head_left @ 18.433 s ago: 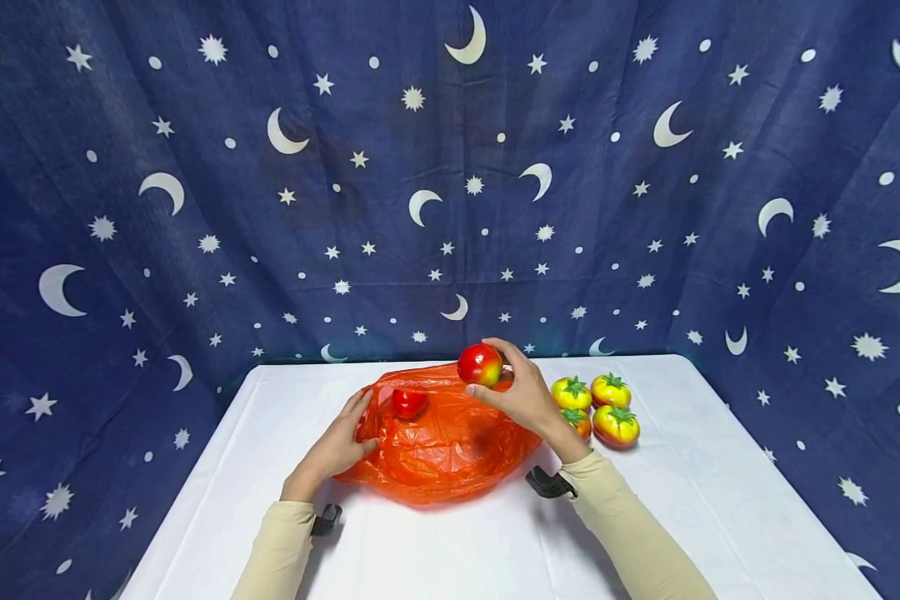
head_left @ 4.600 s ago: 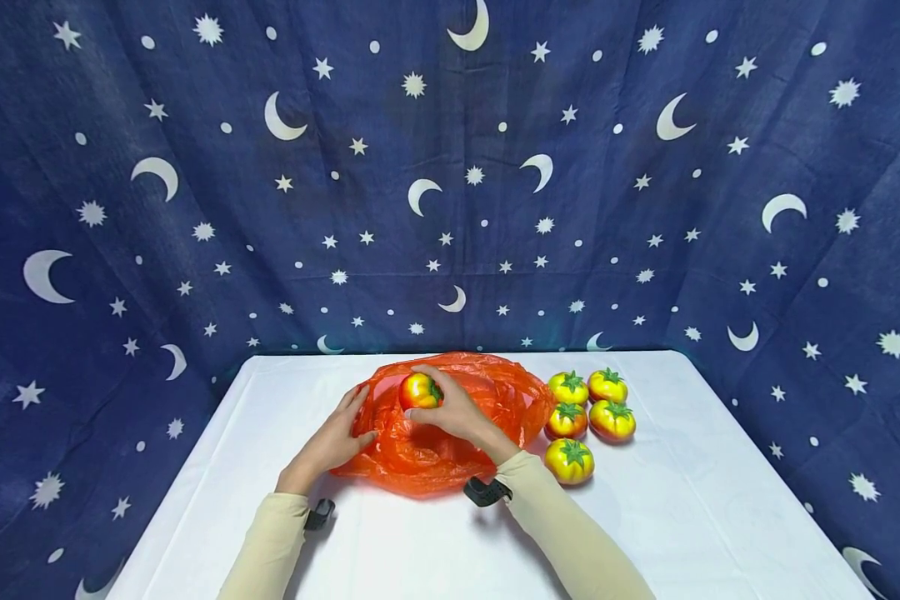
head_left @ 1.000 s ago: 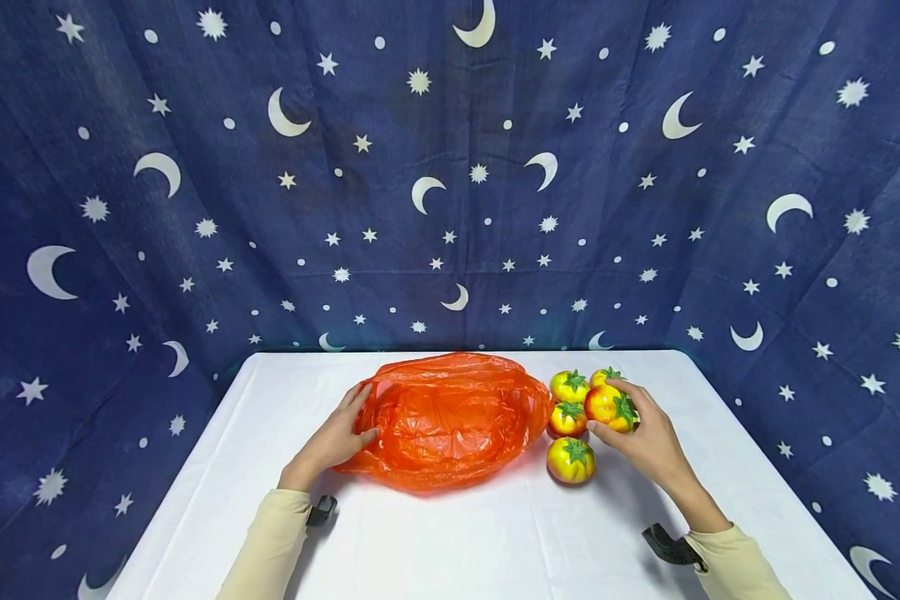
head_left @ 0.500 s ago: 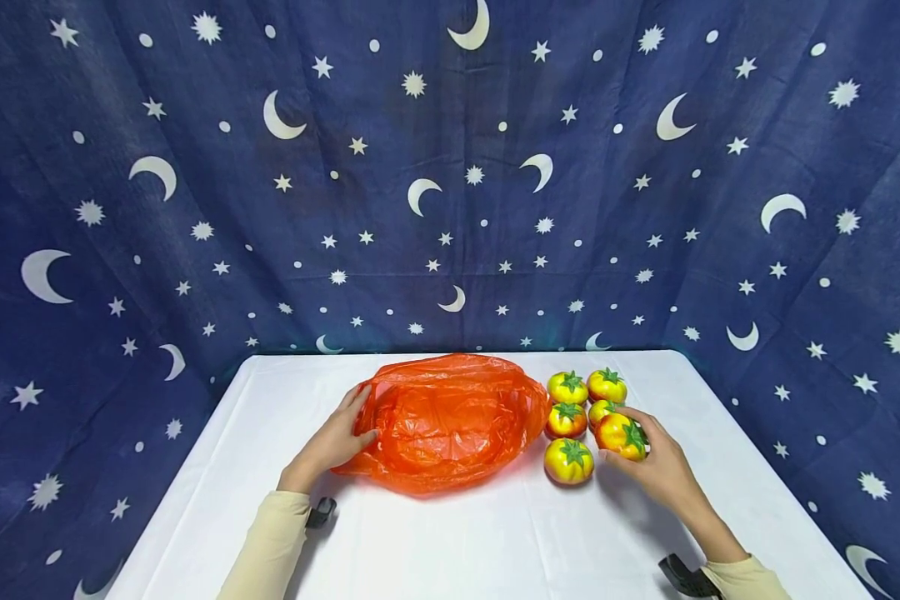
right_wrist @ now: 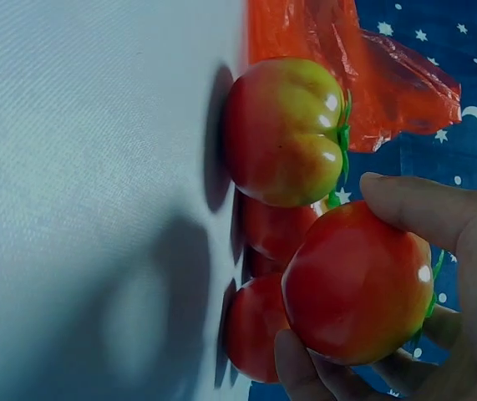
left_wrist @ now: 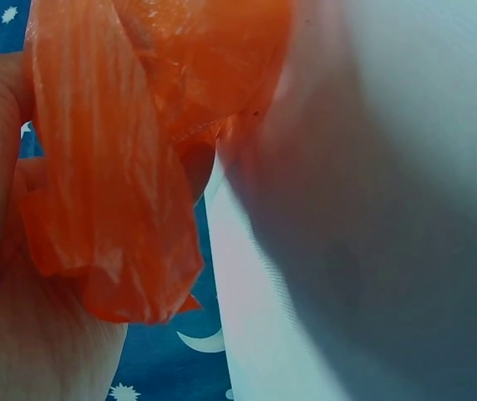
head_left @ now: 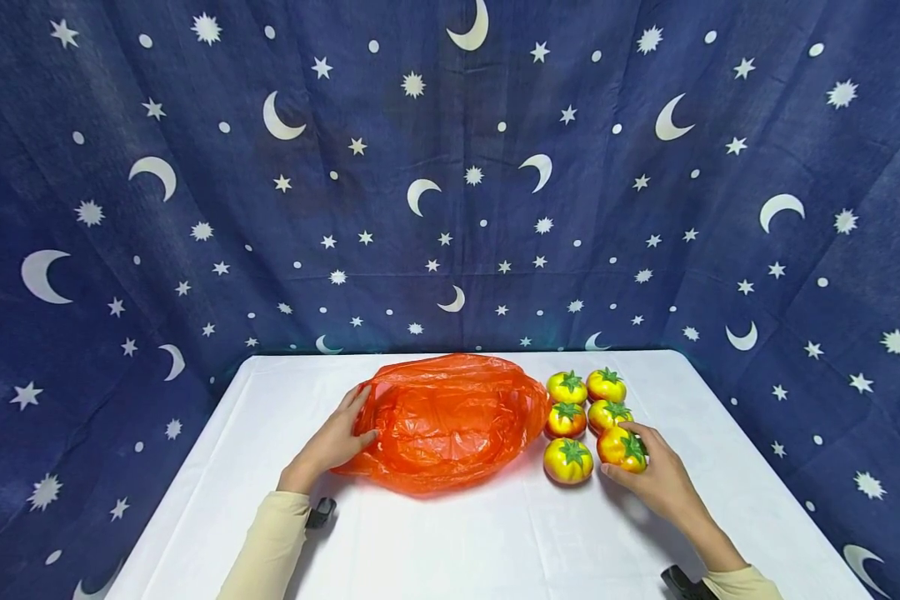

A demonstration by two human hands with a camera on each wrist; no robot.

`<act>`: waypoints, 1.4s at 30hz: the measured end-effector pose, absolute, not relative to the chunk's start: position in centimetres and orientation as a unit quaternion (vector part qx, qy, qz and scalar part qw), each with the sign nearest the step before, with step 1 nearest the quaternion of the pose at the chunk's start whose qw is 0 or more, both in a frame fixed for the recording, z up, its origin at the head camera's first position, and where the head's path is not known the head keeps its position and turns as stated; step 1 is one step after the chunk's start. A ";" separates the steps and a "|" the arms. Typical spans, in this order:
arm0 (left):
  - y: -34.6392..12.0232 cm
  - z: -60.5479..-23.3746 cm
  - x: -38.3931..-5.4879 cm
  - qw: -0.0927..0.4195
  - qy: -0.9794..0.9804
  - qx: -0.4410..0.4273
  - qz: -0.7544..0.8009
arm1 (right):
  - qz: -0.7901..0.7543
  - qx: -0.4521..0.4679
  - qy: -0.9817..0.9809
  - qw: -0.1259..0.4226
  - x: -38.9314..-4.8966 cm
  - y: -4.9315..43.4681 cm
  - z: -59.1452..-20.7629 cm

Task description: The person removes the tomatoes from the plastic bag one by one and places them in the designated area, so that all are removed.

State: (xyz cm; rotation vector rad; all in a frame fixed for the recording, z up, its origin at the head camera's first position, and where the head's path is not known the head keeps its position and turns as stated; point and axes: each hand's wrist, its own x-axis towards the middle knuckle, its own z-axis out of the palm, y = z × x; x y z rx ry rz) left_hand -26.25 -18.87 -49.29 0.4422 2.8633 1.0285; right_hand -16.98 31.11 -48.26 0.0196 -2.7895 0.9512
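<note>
In the head view my left hand (head_left: 337, 442) holds the left edge of an orange plastic bag (head_left: 450, 433), whose mouth lies open on the white table. A folded strip of the bag (left_wrist: 113, 184) hangs across that palm in the left wrist view. My right hand (head_left: 656, 475) grips a shiny red-yellow tomato (head_left: 621, 450) with a green leafy top. Thumb and fingers sit around this tomato (right_wrist: 359, 284) in the right wrist view, slightly off the tabletop. Close by stands another tomato (head_left: 567, 462), left of the held one.
Several more tomatoes (head_left: 566, 420) stand in two columns at the bag's right side. The white table (head_left: 450, 542) ends at the back against a dark blue curtain (head_left: 450, 167) with moons and stars. A black wrist device (head_left: 320, 512) sits by the left sleeve.
Over the last second my right hand has brought the tomato toward the front and lower, in front of the right column. Earlier it was over the bag with a tomato. My left hand has stayed.
</note>
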 end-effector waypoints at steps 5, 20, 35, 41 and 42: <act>-19.0 -49.3 -26.3 0.031 0.931 0.146 0.334 | 0.303 0.012 -0.947 0.106 -16.9 31.0 -48.4; -19.1 -49.4 -26.5 0.029 0.928 0.157 0.337 | 0.260 -0.008 -0.964 0.060 -17.8 30.7 -49.3; -19.2 -49.5 -26.3 0.035 0.929 0.151 0.336 | 0.258 -0.016 -0.964 0.055 -18.0 31.1 -50.2; -19.3 -49.4 -26.4 0.039 0.931 0.140 0.335 | 0.276 -0.014 -0.959 0.060 -17.5 31.3 -49.1; -19.3 -49.4 -26.4 0.038 0.931 0.141 0.334 | 0.276 -0.015 -0.959 0.061 -17.4 31.3 -48.8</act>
